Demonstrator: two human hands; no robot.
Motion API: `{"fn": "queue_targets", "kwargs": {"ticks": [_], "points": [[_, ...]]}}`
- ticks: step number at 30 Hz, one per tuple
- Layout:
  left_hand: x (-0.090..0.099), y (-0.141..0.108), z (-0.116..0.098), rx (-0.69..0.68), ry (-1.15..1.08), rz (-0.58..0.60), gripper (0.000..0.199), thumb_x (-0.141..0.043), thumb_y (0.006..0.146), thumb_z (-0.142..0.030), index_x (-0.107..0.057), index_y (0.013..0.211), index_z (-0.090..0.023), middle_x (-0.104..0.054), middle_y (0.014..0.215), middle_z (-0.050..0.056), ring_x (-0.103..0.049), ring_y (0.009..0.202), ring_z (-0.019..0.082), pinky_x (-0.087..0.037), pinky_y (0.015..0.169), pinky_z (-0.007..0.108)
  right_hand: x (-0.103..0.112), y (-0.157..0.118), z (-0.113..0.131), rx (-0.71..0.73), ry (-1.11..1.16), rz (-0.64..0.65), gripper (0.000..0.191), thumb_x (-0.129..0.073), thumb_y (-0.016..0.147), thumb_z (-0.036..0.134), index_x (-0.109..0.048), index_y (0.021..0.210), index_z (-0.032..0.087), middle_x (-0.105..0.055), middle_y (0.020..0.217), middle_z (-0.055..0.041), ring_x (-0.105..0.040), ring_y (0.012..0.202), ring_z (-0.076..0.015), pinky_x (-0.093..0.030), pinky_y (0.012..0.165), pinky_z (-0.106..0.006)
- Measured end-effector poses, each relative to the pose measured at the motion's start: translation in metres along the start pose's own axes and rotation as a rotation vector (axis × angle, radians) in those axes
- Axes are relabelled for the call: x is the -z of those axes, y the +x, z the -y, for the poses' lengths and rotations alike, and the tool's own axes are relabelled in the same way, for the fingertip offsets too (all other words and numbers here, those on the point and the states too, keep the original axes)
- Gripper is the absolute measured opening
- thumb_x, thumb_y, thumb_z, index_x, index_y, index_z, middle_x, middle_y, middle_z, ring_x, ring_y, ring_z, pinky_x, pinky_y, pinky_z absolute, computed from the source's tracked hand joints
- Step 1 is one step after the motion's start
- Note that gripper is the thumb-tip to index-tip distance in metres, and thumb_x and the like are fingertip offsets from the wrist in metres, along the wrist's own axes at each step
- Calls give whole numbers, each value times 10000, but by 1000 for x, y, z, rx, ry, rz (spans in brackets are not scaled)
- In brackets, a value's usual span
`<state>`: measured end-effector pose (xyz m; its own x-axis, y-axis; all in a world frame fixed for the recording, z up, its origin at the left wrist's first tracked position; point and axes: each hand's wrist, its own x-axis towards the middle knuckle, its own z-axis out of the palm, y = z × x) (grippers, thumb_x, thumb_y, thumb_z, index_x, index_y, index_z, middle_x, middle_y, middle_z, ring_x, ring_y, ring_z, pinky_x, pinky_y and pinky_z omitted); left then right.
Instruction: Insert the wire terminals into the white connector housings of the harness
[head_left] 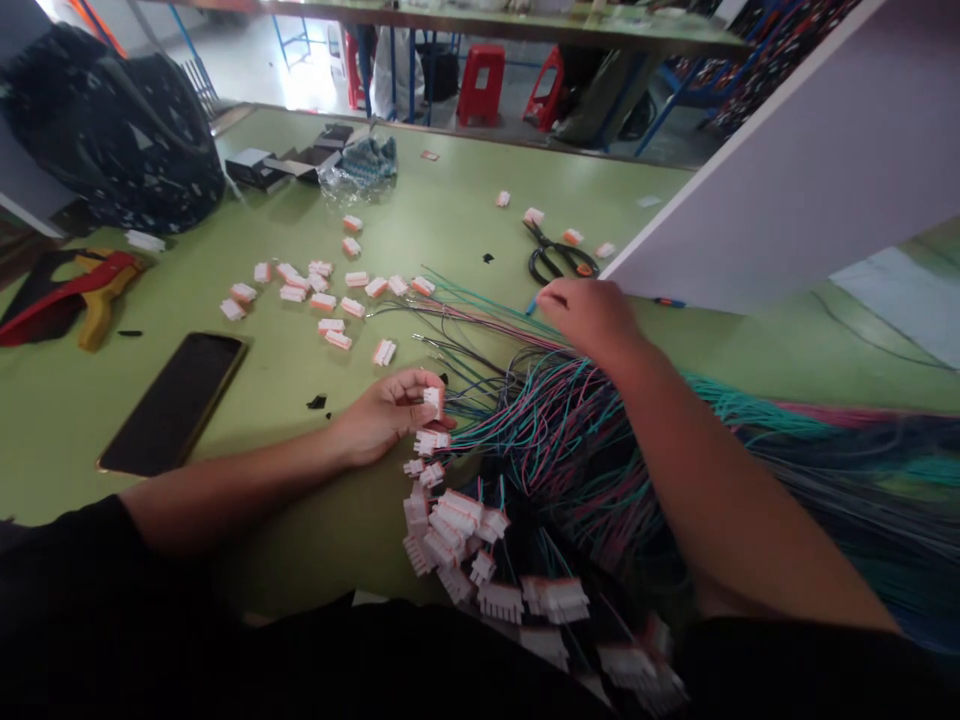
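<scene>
My left hand (390, 412) is closed on a small white connector housing (433, 402), held upright between thumb and fingers. Just below it, more white connectors (457, 515) hang in a cluster on thin wires. My right hand (589, 312) is pinched above the wire bundle (540, 400) of green, pink and dark strands. A small blue tip (532, 306) shows at its fingertips; what it belongs to is hidden. Loose wire ends (427, 342) point left toward my left hand. Loose white and orange connectors (322, 300) lie scattered on the green table (300, 540).
Black-handled scissors (562, 258) lie beyond my right hand, beside a pale upright panel (795, 150). On the left are a phone (174, 405), a red and yellow tool (82, 290) and a dark patterned bag (120, 130). Small boxes (289, 165) stand farther back.
</scene>
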<state>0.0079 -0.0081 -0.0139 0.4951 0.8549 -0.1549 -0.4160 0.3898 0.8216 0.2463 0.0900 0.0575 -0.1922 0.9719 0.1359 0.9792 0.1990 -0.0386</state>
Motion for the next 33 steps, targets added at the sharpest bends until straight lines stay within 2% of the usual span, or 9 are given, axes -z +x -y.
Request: {"fn": "queue_targets", "kwargs": {"ticks": [1,4,10,14,19,26,33], "points": [[0,0,0,8,-3,-3,183,-704,690,-89,-567,800,-139,-632,658,-44,-665,625,107,-515,648,224,-7,6,0,-21,-76,52,326,-396,836,232,-703,927,171,-699,863,-107,-599,770,-210,-370,615,-309],[-2,0,-1,30,-25,-15,200,-711,684,-95,-567,814,-144,-636,652,-44,-674,632,117,-509,615,213,-24,15,9,41,-209,181,331,-396,837,234,-713,916,182,-706,935,-106,-608,832,-218,-362,627,-295],[-3,-1,-1,34,-45,-14,220,-726,668,-104,-567,815,-146,-639,645,-42,-684,649,133,-500,585,203,-27,14,24,154,-312,234,354,-371,849,231,-696,961,146,-692,994,-140,-617,842,-234,-359,616,-294],[-2,0,-1,39,-43,-16,213,-716,673,-95,-563,813,-144,-634,639,-49,-679,628,123,-492,563,191,-26,14,25,155,-340,243,365,-357,843,187,-676,996,96,-681,998,-178,-621,852,-257,-364,607,-306],[-2,1,-1,38,-40,-5,207,-708,677,-90,-563,815,-145,-639,652,-47,-677,628,117,-498,570,192,-26,14,23,71,-273,200,335,-375,824,169,-664,978,104,-690,980,-169,-628,842,-252,-355,600,-300],[-2,1,-1,33,-40,-4,223,-729,660,-113,-563,806,-146,-637,652,-55,-680,639,117,-500,585,194,-23,17,13,-93,-36,152,227,-482,749,199,-660,886,164,-701,886,-113,-618,788,-222,-352,595,-284],[-1,0,-1,29,-6,-15,190,-706,693,-105,-561,807,-151,-624,661,-49,-669,644,113,-493,595,202,-29,21,-2,-103,192,38,278,-462,732,172,-665,920,151,-694,898,-97,-597,780,-195,-404,652,-291]]}}
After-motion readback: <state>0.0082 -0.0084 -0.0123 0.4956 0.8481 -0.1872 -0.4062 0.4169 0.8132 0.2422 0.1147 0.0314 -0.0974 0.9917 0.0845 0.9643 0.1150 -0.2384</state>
